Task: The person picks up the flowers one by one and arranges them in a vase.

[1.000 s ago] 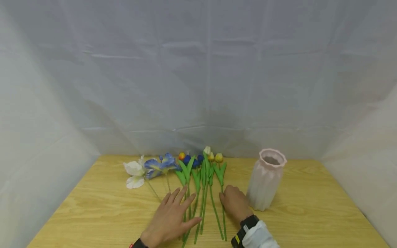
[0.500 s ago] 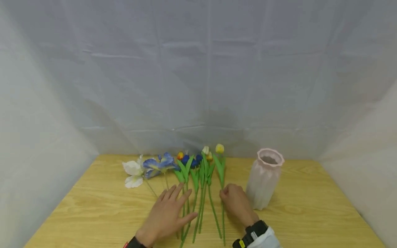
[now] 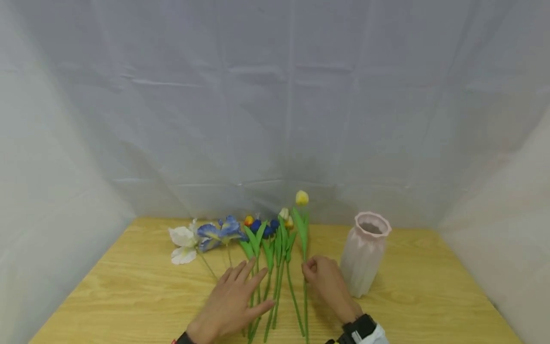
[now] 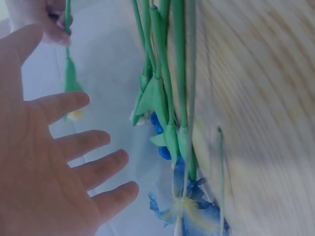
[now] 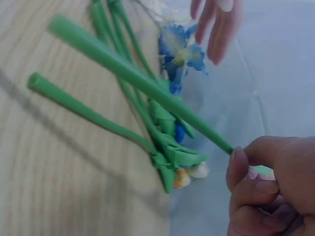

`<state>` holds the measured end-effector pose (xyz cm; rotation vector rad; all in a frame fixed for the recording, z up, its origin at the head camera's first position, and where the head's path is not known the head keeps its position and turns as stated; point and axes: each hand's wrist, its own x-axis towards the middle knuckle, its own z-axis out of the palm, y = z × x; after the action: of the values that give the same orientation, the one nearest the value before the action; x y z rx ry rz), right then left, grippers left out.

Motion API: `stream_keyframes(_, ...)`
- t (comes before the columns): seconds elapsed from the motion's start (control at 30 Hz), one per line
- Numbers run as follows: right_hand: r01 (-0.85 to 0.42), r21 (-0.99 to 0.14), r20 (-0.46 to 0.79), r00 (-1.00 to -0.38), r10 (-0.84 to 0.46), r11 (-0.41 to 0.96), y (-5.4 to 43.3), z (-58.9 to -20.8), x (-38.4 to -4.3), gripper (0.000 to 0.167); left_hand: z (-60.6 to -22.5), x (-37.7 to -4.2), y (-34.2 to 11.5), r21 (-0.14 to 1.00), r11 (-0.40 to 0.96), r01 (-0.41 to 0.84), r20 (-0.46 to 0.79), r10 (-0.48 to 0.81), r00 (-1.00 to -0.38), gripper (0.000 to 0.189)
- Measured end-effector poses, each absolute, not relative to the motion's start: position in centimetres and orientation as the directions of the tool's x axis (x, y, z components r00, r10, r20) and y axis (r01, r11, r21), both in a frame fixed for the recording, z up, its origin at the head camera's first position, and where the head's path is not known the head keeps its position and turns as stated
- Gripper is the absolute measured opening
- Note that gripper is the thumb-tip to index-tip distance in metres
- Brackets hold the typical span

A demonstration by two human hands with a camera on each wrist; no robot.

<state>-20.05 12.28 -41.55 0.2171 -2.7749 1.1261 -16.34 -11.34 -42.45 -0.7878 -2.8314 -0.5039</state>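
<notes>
My right hand [image 3: 328, 286] pinches the stem of a yellow tulip [image 3: 302, 198] between thumb and forefinger. In the right wrist view the lower end of that green stem [image 5: 142, 88] stands off the table. My left hand [image 3: 229, 306], palm down with fingers spread and straight, hovers over the stems of several tulips [image 3: 277, 291] lying side by side. The left wrist view has nothing in this palm [image 4: 44, 162]. White, yellow, orange and blue heads top the lying tulips. A blue iris-like flower [image 3: 223, 232] and a white flower [image 3: 183, 243] lie left of them.
A pale pink fluted vase [image 3: 364, 260] stands upright just right of my right hand, its mouth facing up. The wooden table [image 3: 129, 286] ends at a grey-white sheet [image 3: 275, 119] behind, with pale sheets on both sides.
The yellow tulip has risen off the table in my right hand, its head now above the others. My left hand has barely shifted, staying over the stems.
</notes>
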Motion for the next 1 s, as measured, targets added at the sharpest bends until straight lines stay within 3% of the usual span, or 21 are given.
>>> stream_keyframes(0.5,-0.277,-0.667,0.319,-0.945,-0.070,0.692,13.2,-40.5,-19.0,0.014,-42.5,-16.3,-9.3,0.320,0.756,0.570,0.198,0.535,-0.821,0.066)
stream_keyframes(0.83,-0.298,-0.661,0.338,-0.938,-0.081,0.688,13.2,-39.8,-18.9,0.017,-42.0,-16.5,-8.5,0.302,0.750,0.588,0.212,0.549,-0.809,0.066)
stream_keyframes(1.0,-0.340,-0.621,0.413,-0.908,-0.074,0.706,13.7,-38.2,-18.8,0.016,-41.5,-16.6,-8.1,0.293,0.741,0.604,0.239,0.555,-0.797,0.065)
